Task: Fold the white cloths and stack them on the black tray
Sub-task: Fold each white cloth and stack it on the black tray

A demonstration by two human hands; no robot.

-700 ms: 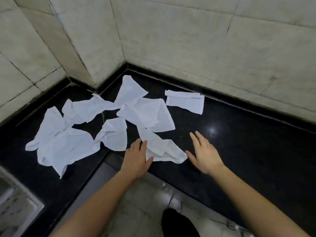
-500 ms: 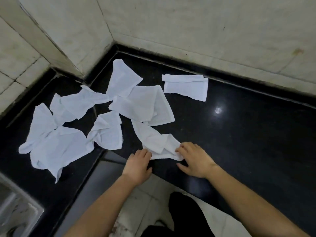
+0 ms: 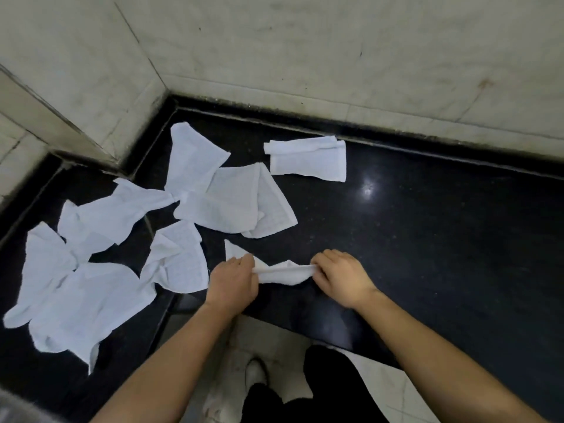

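Observation:
Several crumpled white cloths (image 3: 232, 203) lie spread over a black polished counter (image 3: 427, 239) in a wall corner. One folded white cloth (image 3: 308, 161) lies apart near the back wall. My left hand (image 3: 233, 283) and my right hand (image 3: 341, 276) each pinch an end of one small white cloth (image 3: 283, 274), bunched and stretched between them just above the counter near its front edge. No separate black tray can be told apart from the counter.
Pale tiled walls (image 3: 335, 56) close off the back and left. The counter's front edge (image 3: 305, 325) runs below my hands, with light floor tiles, a shoe (image 3: 254, 374) and dark trousers beneath. A grey object (image 3: 15, 407) shows at the bottom left corner.
My hands went from lying open on the counter beside the cloth to gripping its two ends and lifting it slightly. The view has tilted downwards.

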